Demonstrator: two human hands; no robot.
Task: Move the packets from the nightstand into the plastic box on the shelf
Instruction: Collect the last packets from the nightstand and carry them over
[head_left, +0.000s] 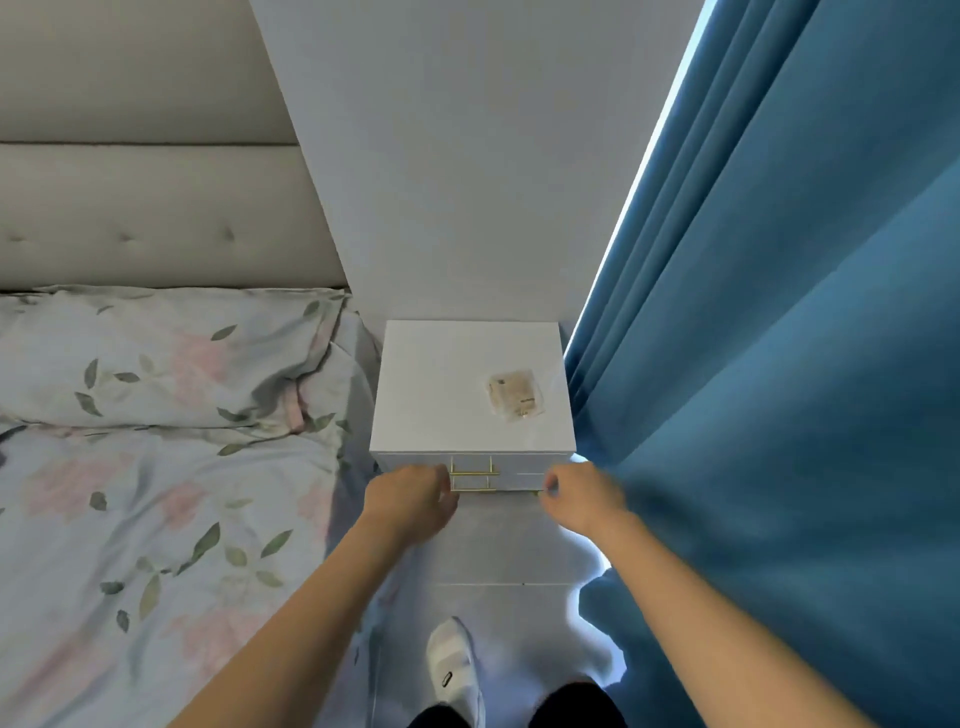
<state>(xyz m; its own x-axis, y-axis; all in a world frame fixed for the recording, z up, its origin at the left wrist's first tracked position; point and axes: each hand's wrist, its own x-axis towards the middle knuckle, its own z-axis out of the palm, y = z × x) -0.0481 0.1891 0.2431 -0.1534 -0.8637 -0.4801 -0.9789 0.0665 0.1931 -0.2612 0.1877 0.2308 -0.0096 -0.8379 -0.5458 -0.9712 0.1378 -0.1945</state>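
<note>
Two hands, left hand (410, 493) and right hand (579, 493), hung loosely curled and held nothing before the nightstand (441, 395); packets (515, 392) lay on top, right side. Reaching came next, likely.

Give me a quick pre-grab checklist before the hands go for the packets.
1. Packets on the nightstand top, right of centre: ok.
2. Top around the packets bare, nothing in the way: ok.
3. Left hand holds nothing, low at the drawer front: ok.
4. Right hand free: cannot tell, fingers curled and blurred.
5. Curtain hangs close by the nightstand's right edge, may brush the arm: ok, watch it.
6. Plastic box and shelf in sight: not ok, neither shows.
</note>
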